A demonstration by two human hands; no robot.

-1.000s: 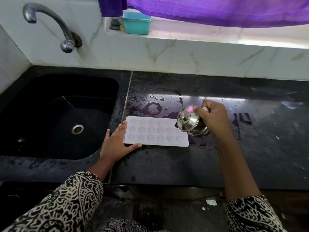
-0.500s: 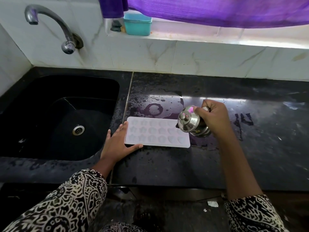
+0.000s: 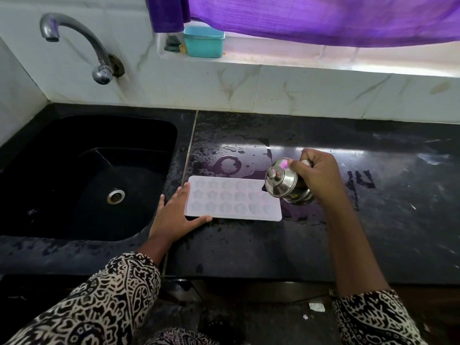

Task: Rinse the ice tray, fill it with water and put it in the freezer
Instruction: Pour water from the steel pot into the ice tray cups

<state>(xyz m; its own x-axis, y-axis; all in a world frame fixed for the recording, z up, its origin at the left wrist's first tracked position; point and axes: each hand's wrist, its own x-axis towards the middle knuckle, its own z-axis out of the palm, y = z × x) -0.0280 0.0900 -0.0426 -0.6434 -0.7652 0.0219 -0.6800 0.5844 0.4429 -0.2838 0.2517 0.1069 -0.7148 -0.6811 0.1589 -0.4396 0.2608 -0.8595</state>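
Observation:
A pale lilac ice tray (image 3: 231, 201) with star and heart moulds lies flat on the wet black counter (image 3: 249, 247), just right of the sink. My left hand (image 3: 175, 217) lies flat against the tray's left end, fingers straight, thumb along its near edge. My right hand (image 3: 319, 175) grips a small steel vessel with a knobbed lid (image 3: 283, 181), tilted on its side over the tray's right end. I cannot tell whether water is flowing from it.
The black sink (image 3: 82, 175) with its drain sits at the left under a steel tap (image 3: 74, 43). A teal box (image 3: 204, 41) stands on the window ledge under a purple curtain (image 3: 311, 16). Water puddles lie behind the tray.
Almost nothing has moved. Both hands keep their places; the view has shifted very slightly.

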